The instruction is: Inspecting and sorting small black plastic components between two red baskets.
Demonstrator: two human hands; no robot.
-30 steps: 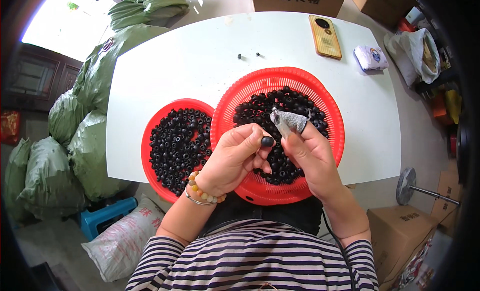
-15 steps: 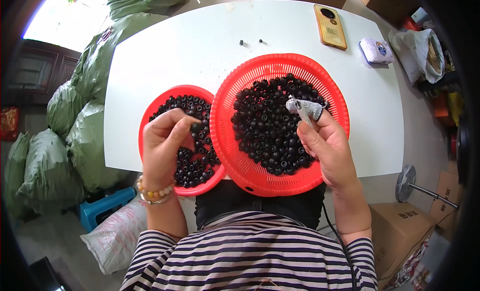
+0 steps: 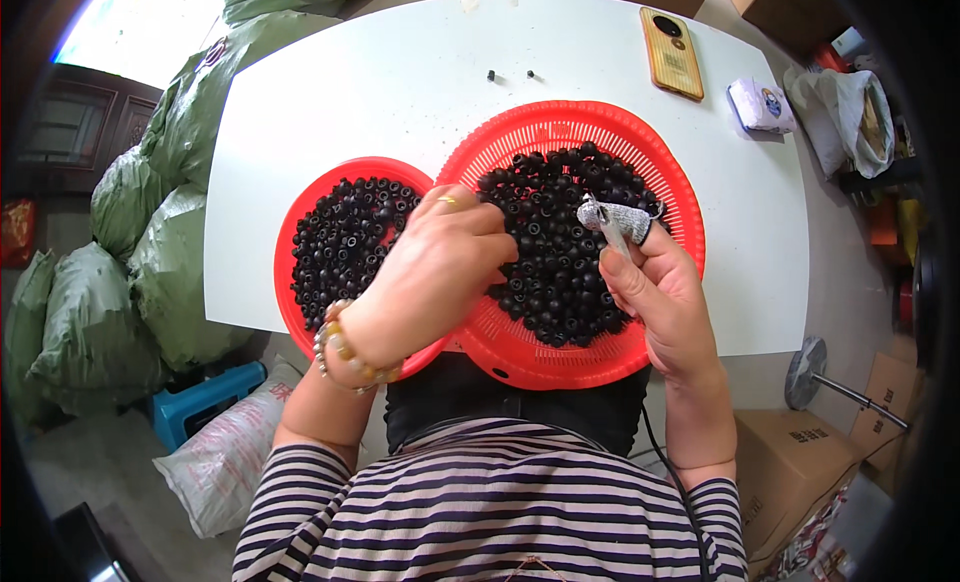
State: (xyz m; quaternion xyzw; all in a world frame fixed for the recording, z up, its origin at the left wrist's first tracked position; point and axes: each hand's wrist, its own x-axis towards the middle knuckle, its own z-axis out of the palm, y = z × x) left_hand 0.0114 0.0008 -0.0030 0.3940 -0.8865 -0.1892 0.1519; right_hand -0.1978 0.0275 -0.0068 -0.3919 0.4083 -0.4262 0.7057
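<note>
Held the left hand (image 3: 440,257), with fingers bent, over the left side of the big red basket (image 3: 580,367) and part of the small red basket (image 3: 286,252). Could not tell about a piece in those fingers, with the tips hidden from view. Pinched a thin clear tool (image 3: 613,238) between thumb and finger of the right hand (image 3: 662,302), over the right side of the big red basket. Wore a gray knit cover (image 3: 630,221) on one right finger, just beside the tool, and a bead bracelet (image 3: 345,350) on the left wrist. Saw many round black pieces (image 3: 560,272) in the big red basket, and more in the small one to its left. Had both baskets at the near edge of a white table (image 3: 310,102). Saw two tiny black bits (image 3: 491,76) farther back on the table, and a gold phone (image 3: 674,62) and a white packet (image 3: 762,107) near its far right corner.
</note>
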